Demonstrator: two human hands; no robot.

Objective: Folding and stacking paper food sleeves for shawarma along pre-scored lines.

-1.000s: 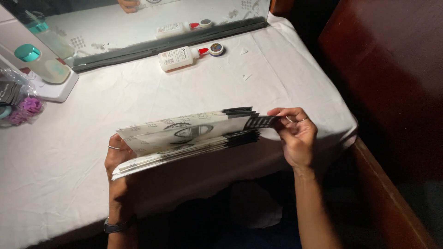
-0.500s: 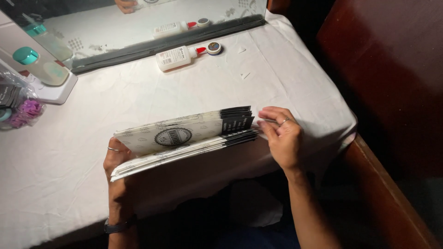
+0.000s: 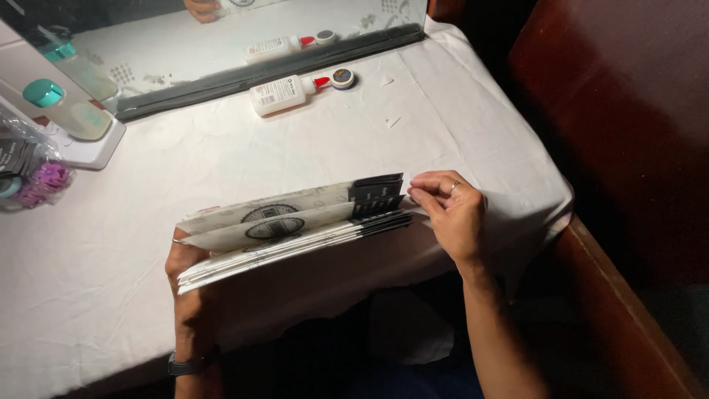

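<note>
A stack of printed sheets (image 3: pixel 288 229) stands on edge over the tabletop's (image 3: pixel 221 162) near side. The left hand (image 3: pixel 186 270) grips its left end; the right hand's (image 3: pixel 450 214) fingers pinch the dark right end. A glue bottle (image 3: pixel 284 92) lies beyond, near the mirror (image 3: pixel 221 29).

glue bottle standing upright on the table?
No, the white glue bottle lies on its side on the white tablecloth, red cap pointing right, just in front of the mirror.
</note>
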